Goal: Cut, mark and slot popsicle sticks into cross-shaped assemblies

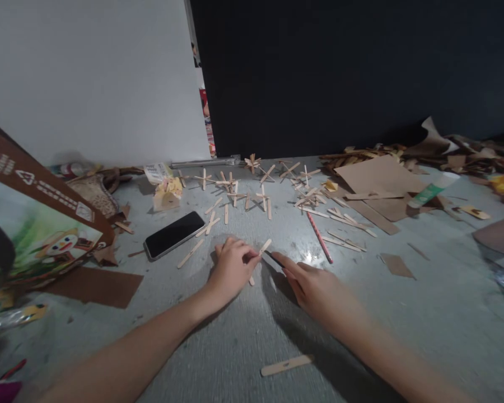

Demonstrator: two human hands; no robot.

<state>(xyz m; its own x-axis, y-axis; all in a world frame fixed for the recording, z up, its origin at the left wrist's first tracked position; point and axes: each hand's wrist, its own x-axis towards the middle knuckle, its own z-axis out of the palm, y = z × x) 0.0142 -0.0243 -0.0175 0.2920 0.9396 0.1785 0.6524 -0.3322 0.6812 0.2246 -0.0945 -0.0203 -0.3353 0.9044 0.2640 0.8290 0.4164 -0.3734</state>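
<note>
A pale wooden stick (265,245) is being pinched near the table's middle, held between thumb and fingertips of the left hand (234,263), fingers drawn narrow. A slim dark tool (274,259) is gripped in the right hand (308,280), fingers closed, its tip brought right beside the stick; whether contact is made cannot be told. Beneath the left palm, a rounded stick end (252,281) is glimpsed.

Now the containers: at far left a printed bag (67,224) is stood up, its contents hidden by its brown and green wall. On the right, a green-and-white glue tube (433,191) is leaned against brown cardboard (378,173), its inside likewise unseen.

Out to edges and room: grey tabletop (218,358) is seen spreading between the forearms, interrupted by one flat loose stick (287,365) near the right forearm. Leftward, reach is bounded by a phone (174,235); rightward, by a red striped rod (320,238). Ahead, crossed sticks (236,193) are strewn in a band, and the far side is closed off by white (88,73) and black panels (353,73), with scraps (365,154) heaped at the black one's foot.
</note>
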